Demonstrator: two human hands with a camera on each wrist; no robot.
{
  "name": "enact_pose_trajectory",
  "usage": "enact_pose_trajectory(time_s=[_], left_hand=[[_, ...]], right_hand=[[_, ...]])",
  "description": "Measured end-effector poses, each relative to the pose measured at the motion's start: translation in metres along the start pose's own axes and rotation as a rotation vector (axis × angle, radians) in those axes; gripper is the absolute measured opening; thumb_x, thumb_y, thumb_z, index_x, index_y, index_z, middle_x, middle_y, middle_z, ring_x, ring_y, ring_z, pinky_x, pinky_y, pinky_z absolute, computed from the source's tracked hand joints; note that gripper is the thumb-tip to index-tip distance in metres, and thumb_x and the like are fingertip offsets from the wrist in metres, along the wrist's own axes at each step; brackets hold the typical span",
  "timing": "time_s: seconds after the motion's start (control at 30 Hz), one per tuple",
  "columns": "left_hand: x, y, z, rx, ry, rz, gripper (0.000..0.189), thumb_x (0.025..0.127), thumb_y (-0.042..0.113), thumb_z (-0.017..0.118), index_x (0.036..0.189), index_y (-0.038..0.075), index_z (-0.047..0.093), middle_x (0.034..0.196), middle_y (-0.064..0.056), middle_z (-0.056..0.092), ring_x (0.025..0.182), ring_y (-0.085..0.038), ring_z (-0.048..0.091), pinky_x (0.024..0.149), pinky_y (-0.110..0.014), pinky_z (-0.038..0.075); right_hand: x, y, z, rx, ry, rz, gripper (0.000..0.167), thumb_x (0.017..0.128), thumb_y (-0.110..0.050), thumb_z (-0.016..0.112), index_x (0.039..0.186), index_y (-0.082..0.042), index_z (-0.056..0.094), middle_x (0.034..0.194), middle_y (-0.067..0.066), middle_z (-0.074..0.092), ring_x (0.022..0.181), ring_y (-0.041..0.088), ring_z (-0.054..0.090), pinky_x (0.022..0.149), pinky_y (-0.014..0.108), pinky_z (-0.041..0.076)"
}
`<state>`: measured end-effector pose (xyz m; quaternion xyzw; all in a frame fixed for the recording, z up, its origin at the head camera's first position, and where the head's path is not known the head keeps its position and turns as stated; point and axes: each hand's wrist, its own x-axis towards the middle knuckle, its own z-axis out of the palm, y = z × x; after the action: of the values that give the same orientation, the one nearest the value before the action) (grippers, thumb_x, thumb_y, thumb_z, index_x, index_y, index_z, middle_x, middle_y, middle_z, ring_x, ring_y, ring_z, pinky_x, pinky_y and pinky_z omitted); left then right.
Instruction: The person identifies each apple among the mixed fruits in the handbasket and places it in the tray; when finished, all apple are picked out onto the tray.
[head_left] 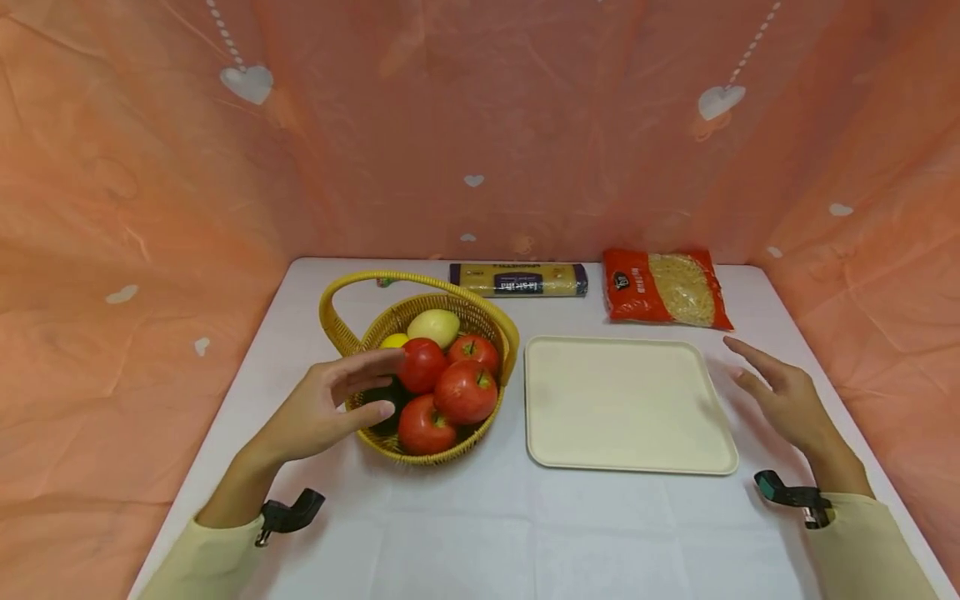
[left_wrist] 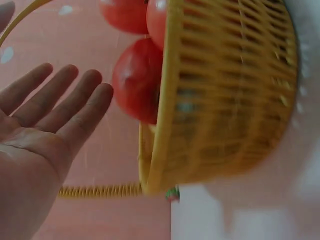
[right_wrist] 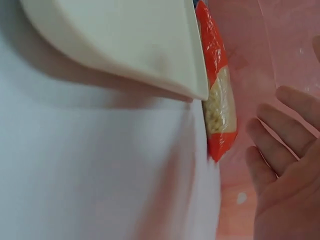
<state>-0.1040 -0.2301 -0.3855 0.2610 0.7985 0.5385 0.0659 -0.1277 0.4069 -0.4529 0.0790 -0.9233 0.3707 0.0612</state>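
Note:
A yellow wicker basket [head_left: 420, 457] stands left of centre, its handle arching over toward the back. Red apples [head_left: 466, 392], a pale green-yellow fruit [head_left: 433, 328] and a bit of something bright yellow fill it. My left hand [head_left: 330, 408] hovers over the basket's left side, fingers extended, holding nothing; in the left wrist view its fingertips are close to a red apple [left_wrist: 137, 80]. Right of the basket lies a cream rectangular tray [head_left: 626, 404] with nothing on it. Past the tray's right edge my right hand [head_left: 783, 400] is held in the air, fingers loosely extended, gripping nothing.
Along the back edge lie a spaghetti pack [head_left: 517, 280] and a red bag of pasta [head_left: 667, 287]. A small green and red item [head_left: 385, 282] peeks out behind the basket handle. Pink-orange curtains with hearts enclose the white table [head_left: 465, 533] on three sides.

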Motion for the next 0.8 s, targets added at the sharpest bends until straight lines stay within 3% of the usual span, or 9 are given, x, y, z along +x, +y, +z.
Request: enact_pose_trajectory(time_s=[0.13,0.23,0.47,0.6,0.77,0.8], left_hand=[[0.014,-0.001,0.013,-0.004,-0.034,-0.027,0.06,0.099,0.011,0.08,0.154,0.001,0.059,0.153,-0.018,0.065,0.134,-0.035,0.069,0.113,-0.035,0.057],[0.023,0.001,0.023,0.034,-0.034,-0.064,0.061,0.099,0.017,0.082,0.154,0.003,0.06,0.148,-0.015,0.069,0.131,-0.033,0.071,0.11,-0.041,0.059],[0.04,0.015,0.048,0.208,0.0,-0.172,0.063,0.098,0.027,0.083,0.153,0.003,0.062,0.138,-0.013,0.074,0.118,-0.027,0.076,0.103,-0.049,0.064],[0.047,0.022,0.063,0.387,0.0,-0.183,0.068,0.097,0.031,0.083,0.153,0.001,0.061,0.14,-0.015,0.073,0.127,-0.032,0.069,0.108,-0.054,0.06],[0.052,0.026,0.083,0.575,0.014,-0.218,0.078,0.093,0.039,0.088,0.156,0.005,0.058,0.148,-0.014,0.069,0.137,-0.039,0.056,0.105,-0.062,0.059],[0.052,0.026,0.087,0.598,0.024,-0.226,0.079,0.092,0.041,0.089,0.156,0.007,0.058,0.149,-0.013,0.069,0.138,-0.039,0.055,0.103,-0.063,0.06]], right_hand=[[0.002,0.007,0.005,0.128,-0.031,0.012,0.048,0.115,-0.019,0.057,0.161,-0.006,0.054,0.149,-0.03,0.059,0.132,-0.027,0.043,0.101,-0.003,0.035],[0.001,0.013,0.008,0.184,-0.064,0.064,0.05,0.115,-0.023,0.056,0.161,-0.002,0.052,0.147,-0.033,0.06,0.132,-0.026,0.042,0.1,-0.004,0.035],[0.002,0.018,0.015,0.162,-0.128,0.202,0.06,0.116,-0.038,0.054,0.167,-0.008,0.044,0.17,-0.005,0.05,0.147,-0.017,0.036,0.099,-0.007,0.03],[0.003,0.022,0.017,0.138,-0.16,0.23,0.061,0.116,-0.04,0.055,0.168,-0.01,0.044,0.173,0.007,0.045,0.152,-0.011,0.036,0.1,-0.005,0.031],[0.004,0.024,0.018,0.134,-0.224,0.296,0.066,0.113,-0.046,0.058,0.17,-0.018,0.041,0.178,0.013,0.032,0.169,0.018,0.025,0.104,-0.003,0.03],[0.004,0.024,0.018,0.141,-0.234,0.308,0.067,0.113,-0.047,0.059,0.17,-0.019,0.041,0.18,0.013,0.029,0.17,0.025,0.021,0.113,0.001,0.03]])
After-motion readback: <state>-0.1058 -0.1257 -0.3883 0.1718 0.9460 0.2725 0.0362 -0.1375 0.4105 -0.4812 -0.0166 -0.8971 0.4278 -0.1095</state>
